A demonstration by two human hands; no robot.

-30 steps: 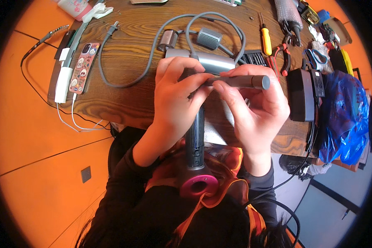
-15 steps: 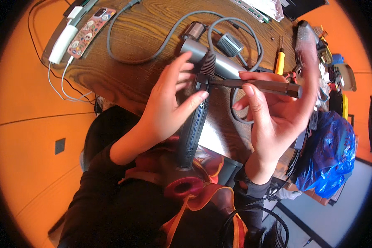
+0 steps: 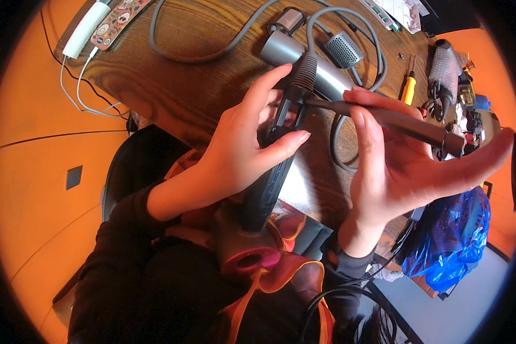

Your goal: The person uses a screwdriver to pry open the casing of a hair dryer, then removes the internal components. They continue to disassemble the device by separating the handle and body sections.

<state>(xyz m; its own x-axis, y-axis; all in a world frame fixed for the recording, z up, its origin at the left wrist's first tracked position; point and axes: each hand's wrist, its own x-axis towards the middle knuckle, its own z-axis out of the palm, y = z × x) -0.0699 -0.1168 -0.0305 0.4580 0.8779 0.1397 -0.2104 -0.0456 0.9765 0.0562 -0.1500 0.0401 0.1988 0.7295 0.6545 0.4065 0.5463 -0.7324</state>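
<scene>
A hair dryer lies against my lap, its round head [image 3: 252, 252] with a magenta ring turned toward me and its bare black handle [image 3: 266, 198] pointing away. My left hand [image 3: 235, 137] is wrapped loosely about the handle's far part, thumb across the near side, fingers partly hidden behind. From the handle's end runs a ribbed cable sleeve [image 3: 307, 71]. In my right hand [image 3: 393, 166] is a dark screwdriver [image 3: 407, 123], pinched near the front of its grip, with the other fingers spread. Its shaft points left, and the tip meets the handle just below the sleeve.
Behind my hands lie a grey metal tube [image 3: 321, 71], a perforated grey cylinder [image 3: 345, 50] and a looped grey cable [image 3: 235, 40]. To the right are a yellow screwdriver [image 3: 409, 90], a bubble-wrapped object [image 3: 444, 69] and a blue plastic bag [image 3: 450, 241]. A sticker-covered phone [image 3: 117, 24] lies far left.
The view has shifted, so the tabletop things sit higher. My right hand has turned, its finger at the screwdriver's rear swung outward to the right. The left thumb sits lower on the handle.
</scene>
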